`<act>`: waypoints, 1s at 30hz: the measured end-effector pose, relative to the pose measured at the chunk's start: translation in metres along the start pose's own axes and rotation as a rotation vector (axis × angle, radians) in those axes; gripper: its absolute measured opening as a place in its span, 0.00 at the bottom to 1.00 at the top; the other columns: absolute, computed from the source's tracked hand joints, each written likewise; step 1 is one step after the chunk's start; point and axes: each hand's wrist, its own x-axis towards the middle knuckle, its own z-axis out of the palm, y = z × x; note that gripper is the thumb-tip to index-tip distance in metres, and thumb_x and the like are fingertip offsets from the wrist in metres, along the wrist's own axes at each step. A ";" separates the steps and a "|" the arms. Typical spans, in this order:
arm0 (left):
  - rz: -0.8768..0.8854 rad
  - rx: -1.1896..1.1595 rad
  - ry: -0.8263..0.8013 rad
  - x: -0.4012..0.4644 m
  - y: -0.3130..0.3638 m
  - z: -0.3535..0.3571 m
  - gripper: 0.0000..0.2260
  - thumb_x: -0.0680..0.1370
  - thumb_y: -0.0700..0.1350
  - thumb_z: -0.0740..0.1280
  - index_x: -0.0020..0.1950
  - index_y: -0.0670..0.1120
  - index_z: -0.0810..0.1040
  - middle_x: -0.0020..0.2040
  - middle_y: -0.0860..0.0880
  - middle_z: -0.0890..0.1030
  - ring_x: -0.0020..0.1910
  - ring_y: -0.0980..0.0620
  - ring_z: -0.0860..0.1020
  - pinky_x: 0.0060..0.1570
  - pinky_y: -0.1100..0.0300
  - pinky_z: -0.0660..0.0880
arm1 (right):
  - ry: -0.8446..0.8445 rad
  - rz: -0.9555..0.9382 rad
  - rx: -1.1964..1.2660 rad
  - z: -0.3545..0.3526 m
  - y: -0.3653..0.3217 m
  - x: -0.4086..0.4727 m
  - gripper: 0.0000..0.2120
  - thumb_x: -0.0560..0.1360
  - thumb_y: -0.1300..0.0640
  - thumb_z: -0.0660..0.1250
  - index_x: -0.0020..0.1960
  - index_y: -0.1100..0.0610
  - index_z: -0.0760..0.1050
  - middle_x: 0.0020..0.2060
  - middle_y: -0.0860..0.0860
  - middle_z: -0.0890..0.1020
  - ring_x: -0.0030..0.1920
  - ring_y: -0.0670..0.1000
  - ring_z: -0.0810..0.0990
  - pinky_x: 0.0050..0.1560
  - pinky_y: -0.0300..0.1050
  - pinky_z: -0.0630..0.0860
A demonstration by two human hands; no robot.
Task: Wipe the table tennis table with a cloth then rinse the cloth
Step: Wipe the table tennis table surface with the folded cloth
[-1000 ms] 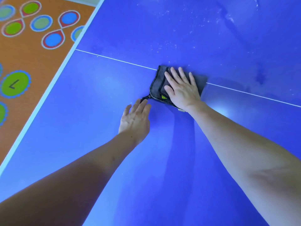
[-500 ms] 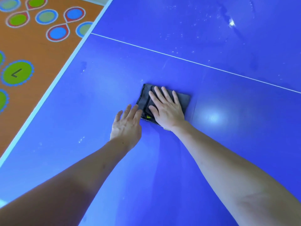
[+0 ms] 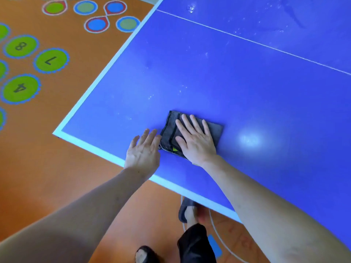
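A: Cloth point(image 3: 191, 131): dark grey, folded, lying flat on the blue tabletop point(image 3: 247, 88) near the corner closest to the person, just inside the white border.

B: Hands?

A: Right hand point(image 3: 195, 141) lies on top of the cloth, fingers straight and spread, pressing it down, not curled round it. Left hand point(image 3: 143, 150) is flat on the tabletop just beside the cloth's left edge, fingers straight, holding nothing. Its fingertips look to touch the cloth edge; cannot confirm.

B: Progress?

A: Judgement only: the wiping step is in hand. White specks point(image 3: 182, 90) show just beyond the cloth and more specks and smears point(image 3: 281, 25) past the white centre line point(image 3: 252, 41), so that area seems unwiped. No sink or water in view; the rinse is not yet done.

B: Surroundings?

A: Glossy surface with a light glare point(image 3: 248, 139) right of the cloth. Orange floor point(image 3: 66, 149) with green numbered circles point(image 3: 51, 60). Person's foot point(image 3: 187, 210) visible under the table edge.
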 end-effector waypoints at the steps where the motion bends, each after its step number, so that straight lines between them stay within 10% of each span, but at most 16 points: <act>1: -0.008 -0.002 -0.002 -0.016 -0.008 0.004 0.25 0.81 0.42 0.54 0.79 0.49 0.60 0.82 0.51 0.56 0.81 0.50 0.51 0.77 0.49 0.54 | 0.002 -0.006 -0.002 0.003 -0.015 -0.013 0.30 0.84 0.40 0.49 0.84 0.49 0.61 0.84 0.47 0.60 0.84 0.53 0.55 0.82 0.64 0.52; 13: -0.036 -0.038 0.016 -0.111 -0.064 0.009 0.23 0.80 0.44 0.55 0.76 0.48 0.64 0.80 0.51 0.62 0.81 0.48 0.54 0.76 0.49 0.56 | -0.106 -0.009 0.029 0.019 -0.136 -0.099 0.30 0.85 0.41 0.47 0.85 0.48 0.56 0.85 0.47 0.55 0.85 0.52 0.49 0.83 0.62 0.46; 30: 0.043 -0.009 -0.041 -0.011 -0.074 -0.023 0.23 0.83 0.45 0.52 0.79 0.49 0.56 0.82 0.50 0.51 0.82 0.48 0.47 0.78 0.48 0.52 | -0.039 0.130 0.042 0.005 -0.051 0.037 0.30 0.84 0.39 0.42 0.85 0.42 0.55 0.84 0.40 0.54 0.84 0.47 0.49 0.83 0.58 0.45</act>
